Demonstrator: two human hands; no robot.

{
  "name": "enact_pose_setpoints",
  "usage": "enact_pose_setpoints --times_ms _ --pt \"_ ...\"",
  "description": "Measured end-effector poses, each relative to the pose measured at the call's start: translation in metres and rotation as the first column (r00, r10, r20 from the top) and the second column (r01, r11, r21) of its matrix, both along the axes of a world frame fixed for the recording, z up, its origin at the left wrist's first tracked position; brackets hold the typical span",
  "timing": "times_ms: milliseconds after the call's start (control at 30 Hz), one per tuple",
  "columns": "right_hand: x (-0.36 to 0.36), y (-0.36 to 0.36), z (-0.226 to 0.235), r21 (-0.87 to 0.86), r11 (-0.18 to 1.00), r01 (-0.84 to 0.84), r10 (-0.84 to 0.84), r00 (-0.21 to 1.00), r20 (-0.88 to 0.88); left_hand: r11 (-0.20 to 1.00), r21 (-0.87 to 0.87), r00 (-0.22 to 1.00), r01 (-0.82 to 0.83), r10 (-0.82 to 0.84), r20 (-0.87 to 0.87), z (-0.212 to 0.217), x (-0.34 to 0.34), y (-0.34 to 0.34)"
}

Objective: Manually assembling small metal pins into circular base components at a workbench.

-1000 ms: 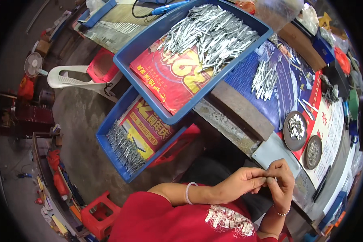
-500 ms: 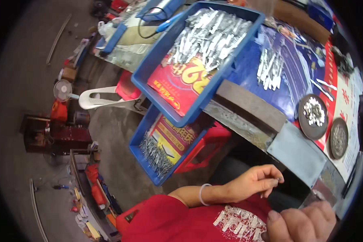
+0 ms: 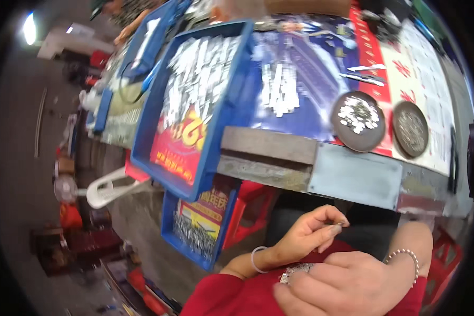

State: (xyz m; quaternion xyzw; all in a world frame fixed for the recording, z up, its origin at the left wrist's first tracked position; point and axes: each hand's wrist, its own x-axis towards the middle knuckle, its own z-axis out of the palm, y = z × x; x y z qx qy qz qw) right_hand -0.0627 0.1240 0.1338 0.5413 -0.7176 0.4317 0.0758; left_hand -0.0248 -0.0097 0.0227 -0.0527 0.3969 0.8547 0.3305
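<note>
My left hand (image 3: 313, 231), with a pale bangle on its wrist, pinches a tiny dark piece between thumb and forefinger; its kind is too small to make out. Lower and closer, my right hand (image 3: 342, 282) wears a beaded bracelet. Its fingers are curled together and blurred, and whatever they hold is hidden. Both hands are over my red shirt (image 3: 229, 295), short of the table edge. Nearest on the table are a round dark dish (image 3: 345, 136) of small shiny pieces and an oval dish (image 3: 399, 142) of fine metal bits.
A blue tray (image 3: 203, 184) of silvery strips stands left on the table. Below it, another blue tray (image 3: 168, 234) holds small metal parts beside a red stool (image 3: 247, 224). More strips (image 3: 280, 89) lie on the blue sheet. A wooden block (image 3: 271, 145) lies along the table edge.
The view has swung, so the table and trays appear further left and more level. My right hand has come left and up toward the left hand, which keeps its pinch.
</note>
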Motion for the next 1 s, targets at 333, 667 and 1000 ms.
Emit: enact_pose_setpoints --times_ms 333,667,1000 --pt "-0.053 0.035 -0.027 0.426 0.888 0.176 -0.299 0.923 0.241 0.995 0.002 0.995 -0.102 0.102 0.013 -0.011 -0.001 -0.004" --pt "-0.091 0.074 -0.102 0.417 0.755 0.507 -0.533 0.844 -0.061 0.999 0.028 0.998 -0.034 0.035 -0.053 -0.009 0.001 0.001" --pt "-0.087 0.068 -0.108 0.48 0.743 0.467 -0.488 0.868 -0.09 0.994 0.004 0.994 -0.107 0.107 -0.032 -0.013 0.004 -0.002"
